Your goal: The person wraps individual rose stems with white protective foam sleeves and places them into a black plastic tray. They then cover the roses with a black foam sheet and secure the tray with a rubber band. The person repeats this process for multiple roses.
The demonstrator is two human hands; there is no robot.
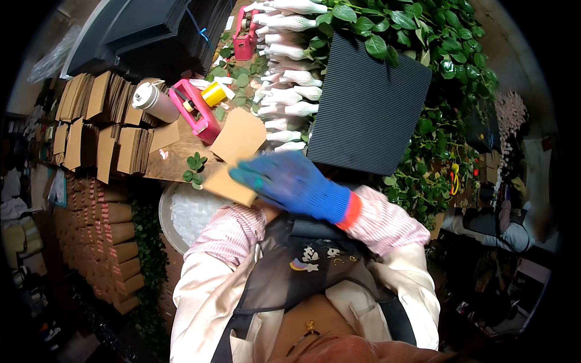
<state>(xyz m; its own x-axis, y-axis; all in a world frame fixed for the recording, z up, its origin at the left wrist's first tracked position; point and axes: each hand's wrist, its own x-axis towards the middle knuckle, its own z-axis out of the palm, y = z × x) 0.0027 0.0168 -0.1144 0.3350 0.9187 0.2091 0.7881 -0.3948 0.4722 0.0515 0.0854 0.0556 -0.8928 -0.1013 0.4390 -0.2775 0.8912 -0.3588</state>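
My right hand [290, 181], in a blue knitted glove with teal fingertips and an orange cuff, reaches across to the left. Its fingers look stretched out, slightly blurred, over the inner end of a tan cardboard piece [230, 185]. Just a sliver of my left hand [270, 209] shows beneath the glove; its fingers are hidden. Beyond the gloved fingers lies a larger cardboard piece [238, 134] with a rounded corner. A small green leaf sprig [195, 166] rests at the table edge, left of the cardboard.
White net-wrapped bundles [296, 78] stand in a row beside a black corrugated sheet [369, 103] and leafy stems [423, 175]. Pink tape dispensers [196, 112], a white bottle [156, 101] and cardboard stacks [109, 127] are at left. Below stands a tub [169, 233] of white pieces.
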